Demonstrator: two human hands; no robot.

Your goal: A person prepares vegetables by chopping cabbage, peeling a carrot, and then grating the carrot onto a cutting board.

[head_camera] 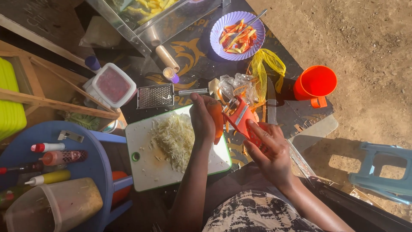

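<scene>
The left hand (202, 118) is closing its fingers around a carrot (218, 122), holding it upright with the tip pointing down over the edge of the cutting board (148, 172). The right hand (268, 150) is gripping a red peeler (242, 122) firmly, fingers wrapped over its handle, and the blade end is pressing against the carrot's side (the two hands are working close together, almost touching). Orange peelings (253, 107) are lying just beyond the peeler.

Under and to the left of the left hand, a heap of shredded cabbage (174, 137) is sitting on the white, green-edged board. Just beyond the left hand a flat metal grater (156, 95) is lying on the dark table (193, 60), and beside the peelings a crumpled clear plastic bag (238, 83) and a yellow net bag (264, 64) are resting. A long knife (271, 103) is lying beyond the right hand, with an orange cup (315, 83) further right. Further out, a purple plate of fries (237, 30) is standing with a fork in it. Far to the left of the hands, sauce bottles (51, 159) are lying on a blue stool (92, 163)
</scene>
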